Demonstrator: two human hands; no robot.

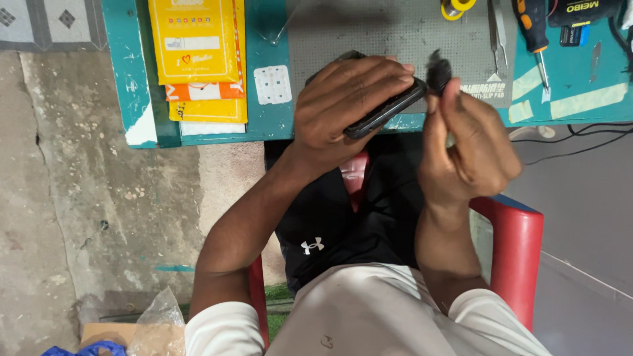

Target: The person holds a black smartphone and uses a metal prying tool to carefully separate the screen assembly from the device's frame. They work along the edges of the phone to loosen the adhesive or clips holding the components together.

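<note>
Gripping a dark phone [386,109] from above, the left hand [343,105] hides most of it, just over the near edge of the teal workbench [122,79]. The right hand [465,142] pinches a small black part [438,71], blurred, at the phone's end. Tweezers [496,33], a screwdriver [535,36] and yellow packets [198,46] lie well apart, leaving the grey mat [369,33] open

A teal desk [125,86] spans the frame's top; cracked concrete floor [79,198] fills the left, red chair [517,244] lower right.
</note>
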